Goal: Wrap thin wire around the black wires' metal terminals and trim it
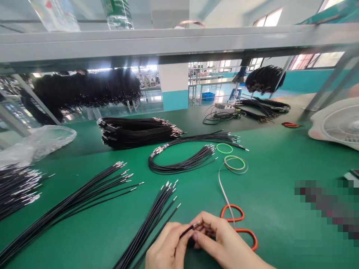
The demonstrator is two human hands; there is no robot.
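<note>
At your 10 o'clock, a clear plastic bag (36,144) lies crumpled on the green tabletop (269,157); you can't make out anything inside it. Counting left to right, at least six bunches of black wires lie on the tabletop. The first, a silver-tipped bunch (17,186), is cut off by the left edge of the view. A long fan of wires (75,198) follows, then a thick bundle (137,132) at 11 o'clock.

Your left hand (165,246) is clenched, pinching a single black wire (190,230) with a metal-tipped end. That wire sits at 12 o'clock from your left hand, and your right hand (221,239) curls beside its tip, though you can't tell whether that grip has hold of it. Both hands are cut off by the bottom edge. Just left of them lies another wire fan (148,224).

Two red loops (232,213) sit at your right hand's 1 o'clock. Farther off, a blue crate (208,96) stands on the floor, its contents hidden. A pixelated patch (325,213) hides the tabletop at 3 o'clock.
</note>
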